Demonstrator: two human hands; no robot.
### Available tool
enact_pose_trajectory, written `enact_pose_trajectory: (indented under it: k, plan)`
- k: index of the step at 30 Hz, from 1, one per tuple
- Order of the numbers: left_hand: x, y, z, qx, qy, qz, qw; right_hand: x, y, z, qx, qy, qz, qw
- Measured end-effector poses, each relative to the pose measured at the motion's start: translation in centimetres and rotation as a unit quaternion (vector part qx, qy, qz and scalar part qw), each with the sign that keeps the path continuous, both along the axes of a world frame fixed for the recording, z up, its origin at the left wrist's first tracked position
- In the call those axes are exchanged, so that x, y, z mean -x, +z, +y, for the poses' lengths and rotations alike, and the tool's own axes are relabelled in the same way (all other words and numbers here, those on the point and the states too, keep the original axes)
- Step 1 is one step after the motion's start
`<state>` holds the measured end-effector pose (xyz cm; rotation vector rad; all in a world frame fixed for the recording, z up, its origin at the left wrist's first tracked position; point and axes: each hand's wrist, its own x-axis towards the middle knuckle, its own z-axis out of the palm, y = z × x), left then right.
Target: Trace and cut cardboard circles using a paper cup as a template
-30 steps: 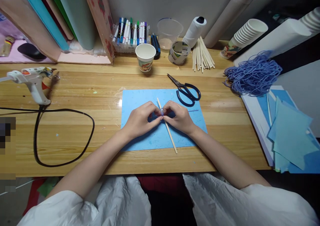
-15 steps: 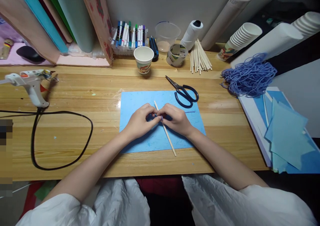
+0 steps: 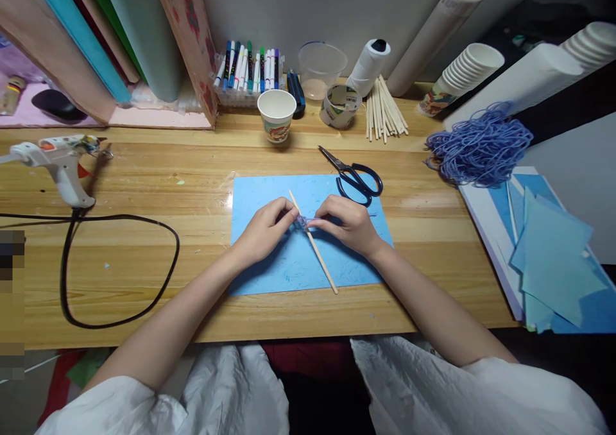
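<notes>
A thin wooden stick (image 3: pixel 321 260) slants over a blue sheet (image 3: pixel 269 268) on the table. Purple-blue cord (image 3: pixel 301 222) is bunched around the stick's upper part. My left hand (image 3: pixel 264 231) pinches this bunch from the left, thumb and index finger together. From the other side my right hand (image 3: pixel 347 225) is closed on a strand of the cord, pulled out taut to the right. A short end of cord shows beyond the right hand. Black-handled scissors (image 3: pixel 353 177) lie just behind my right hand, on the sheet's far edge.
A paper cup (image 3: pixel 277 117), a tape roll (image 3: pixel 341 106) and a pile of wooden sticks (image 3: pixel 385 111) stand or lie farther back. A heap of purple-blue cord (image 3: pixel 481 143) is on the right. At left, a glue gun (image 3: pixel 67 169) has a looped black cable (image 3: pixel 177 246).
My hands have moved apart, the right one going right with the cord strand. The bunched cord between them now shows, and the stick has shifted slightly left.
</notes>
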<state>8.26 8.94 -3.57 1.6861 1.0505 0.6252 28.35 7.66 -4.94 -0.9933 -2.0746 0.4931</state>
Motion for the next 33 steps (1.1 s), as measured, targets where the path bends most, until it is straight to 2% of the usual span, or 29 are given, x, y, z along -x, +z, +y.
enact_pose_trajectory:
  k: [10, 15, 18, 21, 26, 30, 33]
  plan:
    - [1.1, 1.1, 0.6, 0.007, -0.016, 0.034, 0.999, -0.5, 0.2, 0.3, 0.063, -0.056, 0.032, 0.996]
    - [1.4, 1.4, 0.9, 0.067, -0.012, -0.002, 0.998, -0.5, 0.2, 0.4, 0.066, -0.091, 0.037, 0.993]
    - [1.5, 1.0, 1.1, 0.116, 0.022, -0.054, 0.992, -0.6, 0.2, 0.5, 0.068, -0.108, 0.039, 0.991]
    - [1.3, 0.8, 1.2, 0.18, 0.069, -0.14, 0.971, -0.8, 0.1, 0.5, 0.067, -0.12, 0.034, 0.99]
    - [0.9, 1.2, 1.3, 0.258, 0.118, -0.287, 0.915, -0.8, 0.1, 0.6, 0.046, -0.12, 0.015, 0.992]
    - [0.8, 1.6, 1.3, 0.297, 0.149, -0.328, 0.884, -0.8, 0.2, 0.7, 0.033, -0.117, -0.001, 0.993]
    - [0.8, 1.4, 1.3, 0.301, 0.146, -0.347, 0.876, -1.0, 0.0, 0.8, 0.037, -0.111, 0.003, 0.993]
